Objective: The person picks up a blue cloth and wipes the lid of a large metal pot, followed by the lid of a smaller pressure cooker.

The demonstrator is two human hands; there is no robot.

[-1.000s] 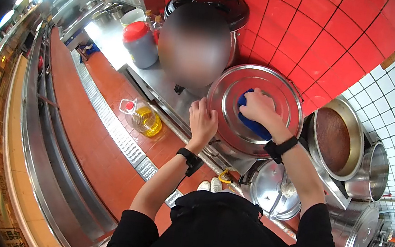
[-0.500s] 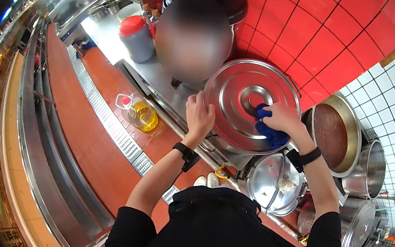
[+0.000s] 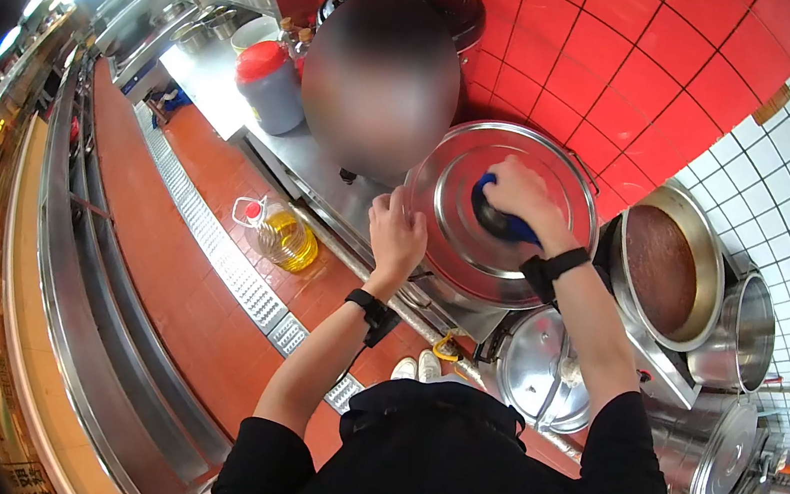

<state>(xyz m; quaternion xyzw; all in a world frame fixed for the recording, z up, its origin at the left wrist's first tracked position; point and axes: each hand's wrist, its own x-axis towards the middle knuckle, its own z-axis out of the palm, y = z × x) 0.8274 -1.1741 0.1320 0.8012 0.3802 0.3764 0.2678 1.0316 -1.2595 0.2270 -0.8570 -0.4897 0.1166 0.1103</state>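
Note:
A large round steel pot lid (image 3: 447, 239) lies in front of me on a big pot, its raised ring near the centre. My right hand (image 3: 520, 196) is closed on a dark blue cloth (image 3: 521, 230) and presses it against the lid at the centre ring. Part of the cloth is hidden under the fingers. At the lid's left edge, my left hand (image 3: 397, 235) has its fingers curled over the rim. The lid's handle, if there is one, is covered by my right hand and the cloth.
A pot of reddish-brown contents (image 3: 656, 274) stands to the right, beside an open steel pot (image 3: 747, 332). Nearer me is a pressure cooker (image 3: 539, 368). A red-lidded jar (image 3: 270, 93) stands on the counter; an oil bottle (image 3: 285, 237) is on the floor. A blurred patch covers the back.
My right hand has moved the blue cloth from the lid's right side up and left onto its centre. The left hand stays at the rim.

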